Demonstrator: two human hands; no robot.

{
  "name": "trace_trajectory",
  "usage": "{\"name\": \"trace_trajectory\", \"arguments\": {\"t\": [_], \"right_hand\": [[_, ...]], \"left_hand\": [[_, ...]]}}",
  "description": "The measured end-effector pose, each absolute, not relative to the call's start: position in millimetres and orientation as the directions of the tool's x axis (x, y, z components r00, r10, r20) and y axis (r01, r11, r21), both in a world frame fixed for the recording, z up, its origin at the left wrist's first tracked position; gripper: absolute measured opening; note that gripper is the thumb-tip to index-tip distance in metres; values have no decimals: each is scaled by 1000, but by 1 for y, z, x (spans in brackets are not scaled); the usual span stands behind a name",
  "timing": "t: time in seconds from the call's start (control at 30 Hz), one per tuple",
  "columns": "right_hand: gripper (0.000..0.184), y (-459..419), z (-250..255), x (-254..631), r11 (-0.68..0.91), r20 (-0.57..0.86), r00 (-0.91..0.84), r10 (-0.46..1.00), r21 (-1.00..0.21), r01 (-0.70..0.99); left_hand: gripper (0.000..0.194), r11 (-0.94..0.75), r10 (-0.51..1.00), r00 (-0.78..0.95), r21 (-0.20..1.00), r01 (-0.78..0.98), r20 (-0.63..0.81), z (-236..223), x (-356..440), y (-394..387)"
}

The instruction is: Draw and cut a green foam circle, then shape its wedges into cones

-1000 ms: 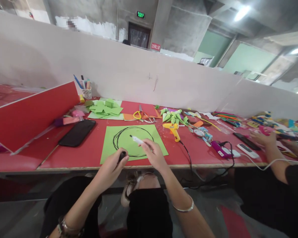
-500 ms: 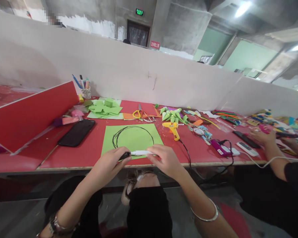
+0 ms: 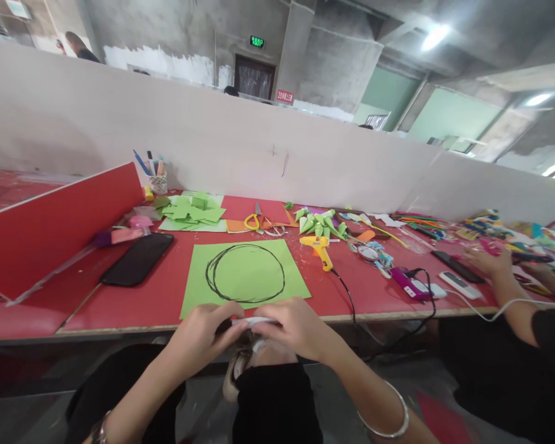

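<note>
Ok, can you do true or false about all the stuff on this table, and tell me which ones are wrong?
1. The left hand and right hand are both on the marker. True.
2. A black circle is drawn on the green sheet. True.
3. The glue gun is purple. False: the glue gun is yellow.
4. The phone lies on top of the sheet. False: the phone lies to its left.
5. Pens stand in a cup. True.

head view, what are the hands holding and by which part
A white marker: the left hand grips its dark end, the right hand its white barrel.
</note>
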State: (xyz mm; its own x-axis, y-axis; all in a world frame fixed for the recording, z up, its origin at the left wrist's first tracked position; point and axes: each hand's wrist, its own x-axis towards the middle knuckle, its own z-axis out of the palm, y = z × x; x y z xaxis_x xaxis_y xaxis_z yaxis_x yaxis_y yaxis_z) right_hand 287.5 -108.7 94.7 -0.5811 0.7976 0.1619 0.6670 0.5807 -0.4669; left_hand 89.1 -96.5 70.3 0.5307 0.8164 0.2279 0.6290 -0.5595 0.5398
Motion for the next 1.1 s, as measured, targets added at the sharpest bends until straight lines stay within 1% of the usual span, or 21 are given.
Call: {"name": "trace_trajectory", "arguments": {"t": [0.1, 0.17, 0.27, 0.37, 0.5, 0.57, 0.63, 0.7, 0.83, 0.93, 0.97, 1.0, 1.1], "right_hand": [[36, -110, 90, 286, 503, 94, -561, 822, -582, 639], [37, -111, 87, 285, 470, 78, -556, 827, -637, 611], [37, -112, 85, 284, 452, 81, -558, 826, -687, 569], [37, -112, 83, 281, 425, 71, -544, 836, -711, 560], [34, -112, 79, 277, 385, 60, -526, 848, -752, 535], [33, -112, 77, 276, 366, 63, -515, 855, -776, 513], [33, -114, 74, 277, 361, 62, -513, 856, -783, 507], [33, -115, 70, 279, 376, 53, -523, 851, -758, 534], [31, -116, 61, 283, 392, 13, -534, 845, -694, 604], [20, -110, 51, 287, 413, 82, -515, 853, -709, 572], [22, -107, 47, 290, 416, 121, -487, 865, -716, 560], [28, -103, 42, 294, 411, 169, -431, 886, -714, 566], [42, -91, 20, 310, 368, 312, -202, 928, -688, 625]], "left_hand": [[26, -578, 810, 484, 584, 570, 330, 65, 95, -105], [25, -578, 812, 443, 622, 528, 379, 64, 99, -111], [27, -542, 840, 364, 643, 540, 402, 62, 104, -117], [28, -520, 854, 329, 641, 565, 403, 60, 105, -119], [29, -553, 829, 313, 599, 579, 463, 57, 103, -117], [31, -557, 825, 315, 584, 590, 469, 55, 103, -116], [31, -565, 822, 332, 589, 577, 463, 49, 104, -116], [29, -577, 817, 365, 619, 533, 447, 41, 105, -118], [22, -554, 816, 463, 699, 452, 347, 21, 103, -122], [23, -505, 841, 453, 726, 466, 295, 14, 92, -117], [25, -497, 852, 430, 721, 483, 300, 15, 85, -112], [27, -484, 868, 382, 707, 515, 317, 17, 77, -106], [36, -364, 925, 188, 636, 681, 329, 29, 48, -76]]}}
